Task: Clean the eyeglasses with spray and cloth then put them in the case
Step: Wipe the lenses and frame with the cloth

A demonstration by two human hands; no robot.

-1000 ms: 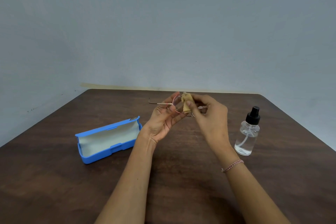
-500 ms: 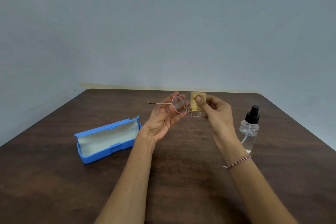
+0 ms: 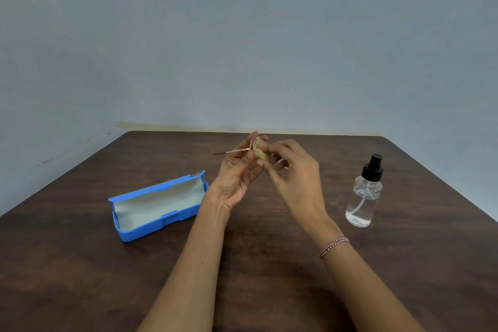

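Observation:
Above the middle of the table my left hand (image 3: 237, 172) holds thin-framed eyeglasses (image 3: 231, 151) by the frame, one temple arm sticking out to the left. My right hand (image 3: 293, 175) pinches a small yellow cloth (image 3: 259, 151) against the left lens; the lenses are mostly hidden behind cloth and fingers. The blue glasses case (image 3: 159, 205) lies open at the left, pale lining up. A clear spray bottle (image 3: 365, 194) with a black pump top stands upright at the right.
Everything rests on a dark brown wooden table (image 3: 269, 264) whose far edge meets a grey wall. A woven bracelet (image 3: 333, 246) circles my right wrist. Bare tabletop lies between the case and the bottle under my forearms.
My right hand has carried the cloth from the right lens back leftward onto the left lens. The left hand keeps its hold on the frame; case and bottle have not moved.

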